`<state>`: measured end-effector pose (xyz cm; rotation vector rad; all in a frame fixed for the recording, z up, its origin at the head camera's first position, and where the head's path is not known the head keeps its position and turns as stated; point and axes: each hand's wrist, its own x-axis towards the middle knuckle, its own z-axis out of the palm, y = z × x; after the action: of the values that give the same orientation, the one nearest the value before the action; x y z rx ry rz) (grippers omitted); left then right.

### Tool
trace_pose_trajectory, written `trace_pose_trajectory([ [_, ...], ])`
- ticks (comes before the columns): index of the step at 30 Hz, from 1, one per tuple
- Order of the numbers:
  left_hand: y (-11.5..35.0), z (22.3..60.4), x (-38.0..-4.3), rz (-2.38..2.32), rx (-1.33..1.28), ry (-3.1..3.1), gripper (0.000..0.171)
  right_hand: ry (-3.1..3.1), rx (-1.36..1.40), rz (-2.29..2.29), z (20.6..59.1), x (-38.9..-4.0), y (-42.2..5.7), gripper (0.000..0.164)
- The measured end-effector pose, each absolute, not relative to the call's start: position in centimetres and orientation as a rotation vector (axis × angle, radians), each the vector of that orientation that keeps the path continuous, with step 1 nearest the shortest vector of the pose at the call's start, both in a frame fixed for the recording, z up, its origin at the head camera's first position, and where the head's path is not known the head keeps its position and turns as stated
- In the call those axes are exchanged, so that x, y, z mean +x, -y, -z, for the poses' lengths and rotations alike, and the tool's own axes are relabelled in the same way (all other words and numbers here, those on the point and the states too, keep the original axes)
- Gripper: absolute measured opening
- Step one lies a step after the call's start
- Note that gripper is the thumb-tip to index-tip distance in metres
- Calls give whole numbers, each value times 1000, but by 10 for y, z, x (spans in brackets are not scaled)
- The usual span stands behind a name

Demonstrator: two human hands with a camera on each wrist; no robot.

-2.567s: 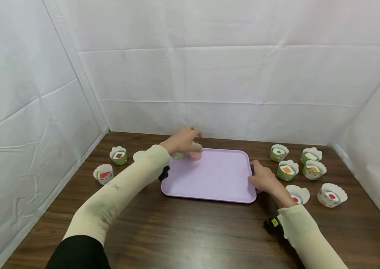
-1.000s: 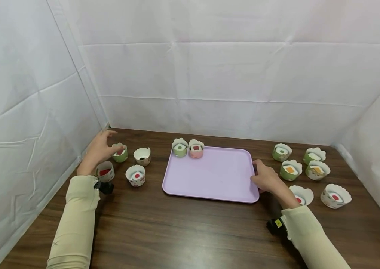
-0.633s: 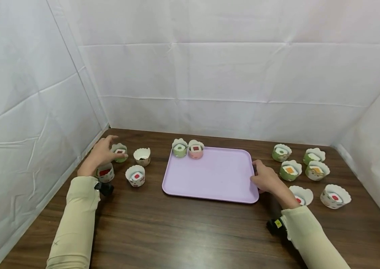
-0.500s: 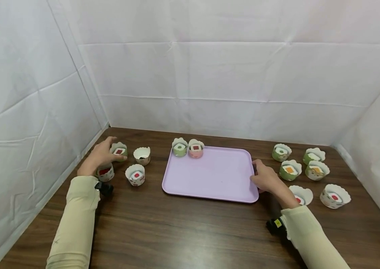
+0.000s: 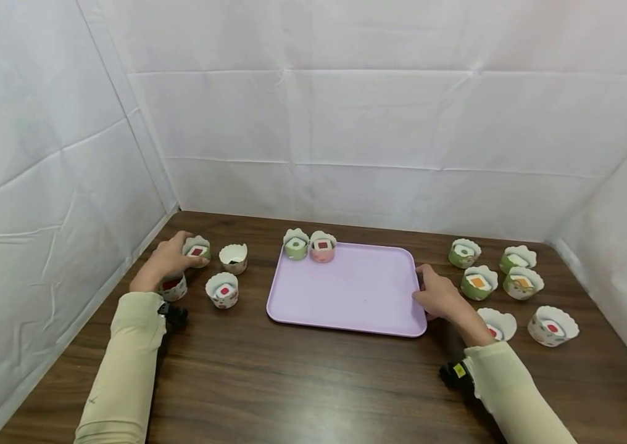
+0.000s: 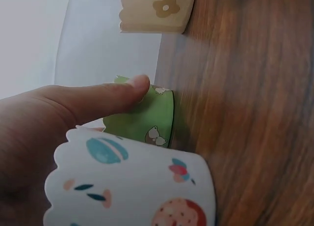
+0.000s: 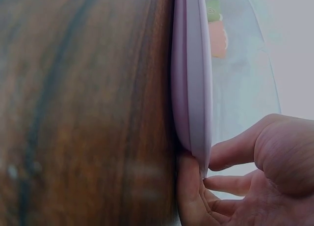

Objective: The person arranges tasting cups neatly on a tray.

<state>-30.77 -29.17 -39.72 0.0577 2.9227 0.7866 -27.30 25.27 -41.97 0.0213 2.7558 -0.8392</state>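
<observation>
Green cup (image 5: pixel 199 251) is pinched in left fingers (image 6: pixel 115 97), narrower than before, while right fingers (image 7: pixel 233 154) still grip the tray (image 5: pixel 347 293).

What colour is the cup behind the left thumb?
The cup is green with small figures, clearest in the left wrist view.

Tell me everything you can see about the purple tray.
The purple tray is a shallow rectangle with rounded corners and raised edges, smooth and plain, apparently plastic. It lies flat on the dark wood-grain table. A green cup and a pink cup stand in its far left corner. The right hand's grip pinches its right side, thumb above and a finger beneath.
</observation>
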Motion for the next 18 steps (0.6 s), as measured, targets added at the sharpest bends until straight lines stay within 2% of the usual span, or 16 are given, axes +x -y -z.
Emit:
trace_pose_trajectory([
  [18, 291, 390, -306, -786, 66, -3030, 69, -2757, 9, 857, 423, -274, -254, 62],
])
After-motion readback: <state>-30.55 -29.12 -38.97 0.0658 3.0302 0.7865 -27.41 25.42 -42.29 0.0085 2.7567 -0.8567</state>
